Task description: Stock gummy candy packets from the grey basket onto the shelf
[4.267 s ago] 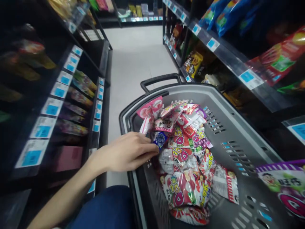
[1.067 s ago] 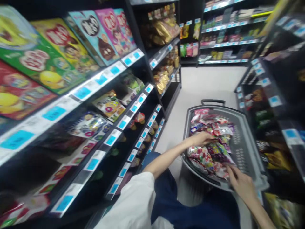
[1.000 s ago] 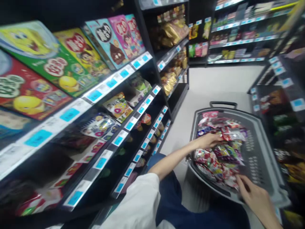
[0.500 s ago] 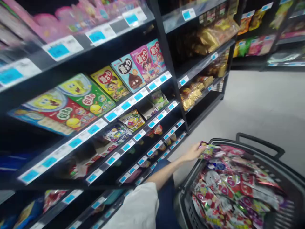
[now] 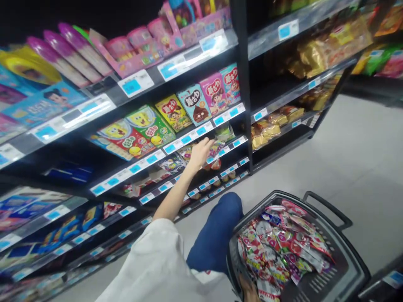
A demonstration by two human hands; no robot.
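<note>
My left hand (image 5: 202, 153) reaches to a lower shelf, its fingers closed on a small colourful candy packet (image 5: 216, 147). Beside it on that shelf lie other candy packets (image 5: 172, 162), partly covered by my hand. At the bottom edge, my right hand (image 5: 248, 289) is dim and partly cut off; its fingers appear curled over the near side of the grey shopping basket (image 5: 355, 262). Inside the basket is a heap of shiny, mostly red and white candy packets (image 5: 277, 245).
Boxed snacks (image 5: 193, 105) stand on the shelf above my left hand. Pink toy-like sweets (image 5: 141, 40) fill the top shelf. Gold-wrapped packs (image 5: 267, 128) lie on the rack to the right. My bent knee (image 5: 217, 226) is between shelf and basket, over pale floor (image 5: 362, 142).
My left hand has moved from the basket's edge up and left to the shelf, with a packet in its fingers. The view has shifted, and my right hand now shows at the basket.
</note>
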